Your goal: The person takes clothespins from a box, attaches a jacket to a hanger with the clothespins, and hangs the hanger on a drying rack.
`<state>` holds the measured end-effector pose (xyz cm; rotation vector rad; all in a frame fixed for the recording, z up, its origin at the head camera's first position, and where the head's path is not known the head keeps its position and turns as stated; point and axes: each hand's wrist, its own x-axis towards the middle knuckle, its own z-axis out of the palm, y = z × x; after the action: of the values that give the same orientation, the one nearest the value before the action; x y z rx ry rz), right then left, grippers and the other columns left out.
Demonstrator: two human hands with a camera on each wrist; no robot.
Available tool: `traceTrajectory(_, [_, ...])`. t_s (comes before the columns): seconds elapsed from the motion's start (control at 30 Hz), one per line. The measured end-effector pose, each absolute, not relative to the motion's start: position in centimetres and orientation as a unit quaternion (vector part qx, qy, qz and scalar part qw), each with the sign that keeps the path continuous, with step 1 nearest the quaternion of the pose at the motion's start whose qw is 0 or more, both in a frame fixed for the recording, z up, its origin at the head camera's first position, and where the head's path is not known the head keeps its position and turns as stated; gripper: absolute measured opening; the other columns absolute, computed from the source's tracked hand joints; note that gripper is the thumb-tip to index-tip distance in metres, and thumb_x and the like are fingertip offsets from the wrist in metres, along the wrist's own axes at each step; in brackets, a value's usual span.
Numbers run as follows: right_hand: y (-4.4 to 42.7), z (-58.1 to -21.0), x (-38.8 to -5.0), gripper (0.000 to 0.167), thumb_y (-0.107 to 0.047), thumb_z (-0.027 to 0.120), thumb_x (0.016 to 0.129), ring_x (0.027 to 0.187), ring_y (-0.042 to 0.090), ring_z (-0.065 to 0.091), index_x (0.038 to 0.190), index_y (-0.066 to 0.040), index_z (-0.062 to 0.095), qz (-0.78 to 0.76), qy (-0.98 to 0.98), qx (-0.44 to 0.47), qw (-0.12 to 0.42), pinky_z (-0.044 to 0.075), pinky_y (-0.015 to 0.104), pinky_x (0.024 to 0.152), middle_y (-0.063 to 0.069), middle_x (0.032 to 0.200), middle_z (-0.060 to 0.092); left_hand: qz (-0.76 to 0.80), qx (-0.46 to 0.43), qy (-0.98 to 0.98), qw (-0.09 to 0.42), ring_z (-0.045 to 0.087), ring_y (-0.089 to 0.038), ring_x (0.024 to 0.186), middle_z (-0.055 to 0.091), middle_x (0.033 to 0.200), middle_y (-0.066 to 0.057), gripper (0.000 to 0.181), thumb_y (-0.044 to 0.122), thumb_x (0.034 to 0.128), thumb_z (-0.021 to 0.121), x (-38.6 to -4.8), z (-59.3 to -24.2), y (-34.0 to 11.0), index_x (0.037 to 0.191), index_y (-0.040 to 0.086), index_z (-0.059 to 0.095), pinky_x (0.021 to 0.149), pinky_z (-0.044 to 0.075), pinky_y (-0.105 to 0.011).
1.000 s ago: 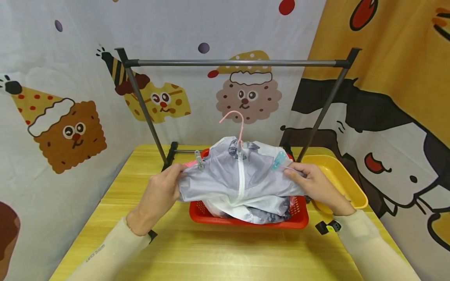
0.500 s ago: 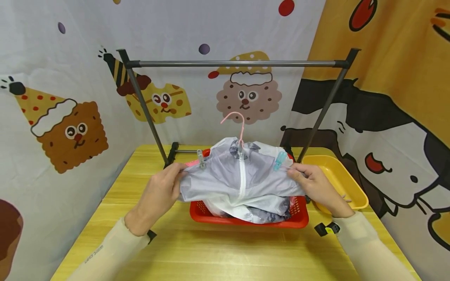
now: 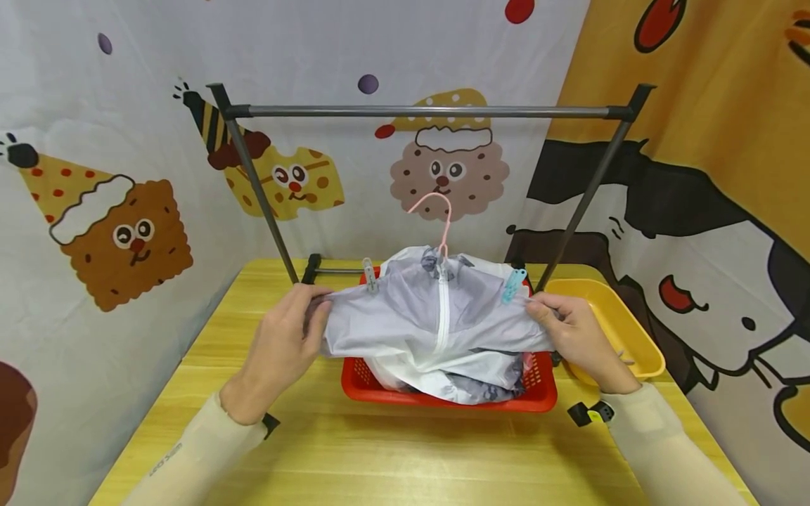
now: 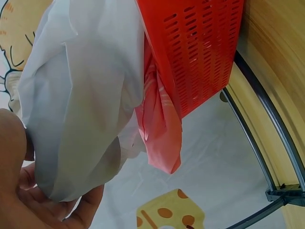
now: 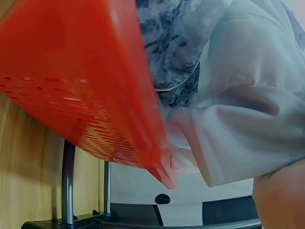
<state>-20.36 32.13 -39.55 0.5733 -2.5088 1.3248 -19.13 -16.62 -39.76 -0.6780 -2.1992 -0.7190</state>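
Gripping a pale grey jacket (image 3: 392, 323) by opposite sides, between thumb and bent fingers of the left hand (image 3: 280, 343) and the right hand (image 3: 572, 337), and holding it spread over a red basket (image 3: 538, 398) on the wooden surface (image 3: 411, 457). Fitted with a pink hanger (image 3: 447, 226), below the bar (image 3: 354, 111) of a dark rack (image 3: 588, 193), and clipped with a grey peg (image 3: 370, 274) and a teal peg (image 3: 514, 285).

The jacket (image 3: 386, 323) is pale grey and white with dark grey blotches, its zip (image 3: 443, 309) white. The hanger (image 3: 448, 225) is pink, one peg (image 3: 370, 275) grey, the other peg (image 3: 514, 286) turquoise. Red basket (image 3: 541, 393), yellow tray (image 3: 610, 313), yellow wood-grained desk (image 3: 411, 457), grey-and-black rack (image 3: 348, 111), cream sleeves (image 3: 664, 436); the white curtain (image 3: 304, 42) bears cartoon biscuits and cheese.
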Motion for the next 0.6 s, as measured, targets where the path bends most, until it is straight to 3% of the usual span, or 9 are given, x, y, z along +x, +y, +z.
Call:
traceTrajectory(0.2, [32.13,-39.72,-20.36,0.021,-0.011,0.066,0.119,0.075,0.015,0.07,0.117,-0.006,0.086,0.448,-0.862,0.195,0.136,0.062,0.023,0.069,-0.002,0.088,0.077,-0.286,-0.253,-0.854,0.354,0.083,-0.032,0.105,0.08,0.12,-0.018,0.022,0.004,0.1116,0.075,-19.16,-39.92,-16.9,0.133,-0.001,0.073,0.086,0.072,-0.05])
traceTrajectory(0.6, [32.14,-39.69,-20.5,0.017,-0.005,0.071,0.115,0.07,0.011,0.062,0.108,-0.006,0.086,0.444,-0.857,0.184,0.186,0.05,0.023,0.064,-0.004,0.08,0.069,-0.292,-0.227,-0.857,0.358,0.084,-0.041,0.114,0.08,0.13,-0.024,0.03,0.007,0.1137,0.072,-19.01,-40.06,-17.41,0.143,-0.003,0.071,0.088,0.072,-0.055])
